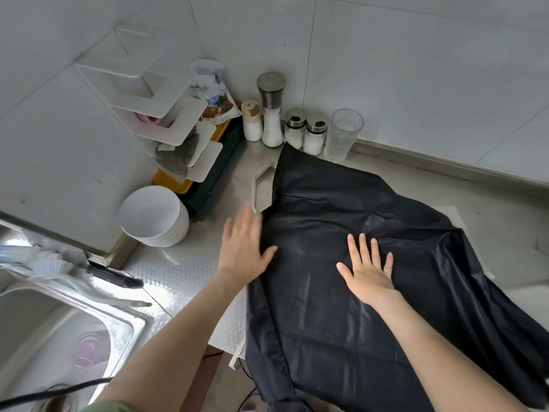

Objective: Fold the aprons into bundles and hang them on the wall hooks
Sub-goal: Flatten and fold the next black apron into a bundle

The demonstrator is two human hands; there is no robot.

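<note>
Head view: a black apron [341,307] lies spread out on the steel counter [178,278]. Its far tip reaches toward the back wall, and its near part hangs over the counter's front edge. The cloth is creased, with a raised fold near its middle.

The right hand [368,272] lies flat on the middle of the apron, palm down, fingers straight and spread. The left hand [242,248] is at the apron's left edge, also palm down with fingers straight and apart. Its thumb is over the cloth and its fingers over bare counter. It is slightly blurred, so I cannot tell whether it presses down. Neither hand grips anything.

A beige piece [263,188] shows from under the apron's left edge; what it is I cannot tell. Along the back edge stand a tall grinder [271,111], three small jars [295,127] and a clear glass [343,135], the glass just beside the apron's tip. In the back left corner is a white tiered rack [166,114] with a printed bag [212,90] behind it. A stack of white bowls [154,217] sits near the left hand. A sink [59,331] fills the counter's left end.
</note>
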